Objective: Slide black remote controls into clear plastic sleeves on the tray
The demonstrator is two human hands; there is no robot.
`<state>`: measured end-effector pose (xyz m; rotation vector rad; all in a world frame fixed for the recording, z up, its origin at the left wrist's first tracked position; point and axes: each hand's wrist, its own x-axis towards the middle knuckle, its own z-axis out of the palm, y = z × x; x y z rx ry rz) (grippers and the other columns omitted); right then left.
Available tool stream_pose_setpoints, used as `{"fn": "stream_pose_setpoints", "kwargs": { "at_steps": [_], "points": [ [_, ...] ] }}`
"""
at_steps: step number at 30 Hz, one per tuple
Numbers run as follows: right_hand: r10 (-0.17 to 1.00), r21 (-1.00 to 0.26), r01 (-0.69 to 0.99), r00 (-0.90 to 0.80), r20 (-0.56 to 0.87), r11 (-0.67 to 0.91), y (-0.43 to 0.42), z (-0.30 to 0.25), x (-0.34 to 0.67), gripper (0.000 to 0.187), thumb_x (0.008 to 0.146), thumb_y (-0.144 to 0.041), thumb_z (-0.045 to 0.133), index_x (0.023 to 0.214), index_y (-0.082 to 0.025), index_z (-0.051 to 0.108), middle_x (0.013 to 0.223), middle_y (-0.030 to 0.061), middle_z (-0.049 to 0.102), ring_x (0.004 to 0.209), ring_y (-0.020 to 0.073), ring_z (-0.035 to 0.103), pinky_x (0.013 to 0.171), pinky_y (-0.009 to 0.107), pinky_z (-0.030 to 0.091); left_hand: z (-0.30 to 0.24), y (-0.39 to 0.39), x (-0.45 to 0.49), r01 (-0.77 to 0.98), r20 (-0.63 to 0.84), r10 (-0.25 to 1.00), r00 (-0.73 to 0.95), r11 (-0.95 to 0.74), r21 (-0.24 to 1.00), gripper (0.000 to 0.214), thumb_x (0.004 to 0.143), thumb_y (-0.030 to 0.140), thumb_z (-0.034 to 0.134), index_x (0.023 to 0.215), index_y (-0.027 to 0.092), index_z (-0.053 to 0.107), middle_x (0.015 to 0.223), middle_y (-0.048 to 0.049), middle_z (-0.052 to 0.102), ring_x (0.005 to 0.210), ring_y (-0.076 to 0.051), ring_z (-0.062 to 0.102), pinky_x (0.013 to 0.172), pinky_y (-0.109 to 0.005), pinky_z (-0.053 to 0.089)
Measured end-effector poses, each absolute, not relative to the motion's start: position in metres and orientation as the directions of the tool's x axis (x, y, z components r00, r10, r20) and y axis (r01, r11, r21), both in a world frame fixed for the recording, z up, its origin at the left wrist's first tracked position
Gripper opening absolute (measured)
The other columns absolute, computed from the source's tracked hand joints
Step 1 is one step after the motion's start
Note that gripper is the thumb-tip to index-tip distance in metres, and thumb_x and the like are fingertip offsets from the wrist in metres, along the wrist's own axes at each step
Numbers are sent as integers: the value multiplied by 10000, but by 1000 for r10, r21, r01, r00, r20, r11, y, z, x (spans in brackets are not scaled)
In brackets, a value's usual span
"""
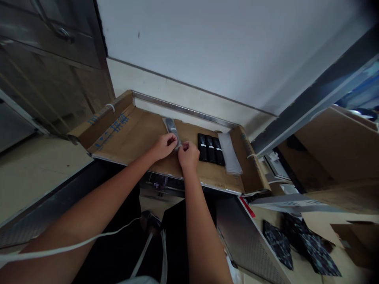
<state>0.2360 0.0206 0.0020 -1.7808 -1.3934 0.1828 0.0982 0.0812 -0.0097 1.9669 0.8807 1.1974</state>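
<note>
A black remote in a clear plastic sleeve (171, 127) lies on the cardboard-lined tray (130, 134), pointing away from me. My left hand (164, 145) pinches the near end of the sleeve with curled fingers. My right hand (188, 155) pinches the same end from the right side. Three black remotes (211, 148) lie side by side just right of my right hand. A stack of clear plastic sleeves (230, 153) lies right of them.
The tray has raised cardboard side walls (100, 118) and a metal back rail (183, 108) against a white wall. A white cord (77, 244) crosses my left arm. Dark patterned pouches (308, 240) lie on a lower surface at right, beside cardboard boxes (337, 150).
</note>
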Motion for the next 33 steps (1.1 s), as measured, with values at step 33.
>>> {"fn": "stream_pose_setpoints", "kwargs": {
  "at_steps": [33],
  "points": [
    [807, -756, 651, 407, 427, 71, -107, -68, 218, 366, 880, -324, 527, 1209, -201, 633, 730, 33, 552, 704, 230, 557, 786, 380, 519, 0, 71, 99, 302, 508, 709, 490, -684, 663, 227, 964, 346, 524, 973, 179, 677, 776, -5, 637, 652, -127, 530, 644, -265, 393]
  ]
}}
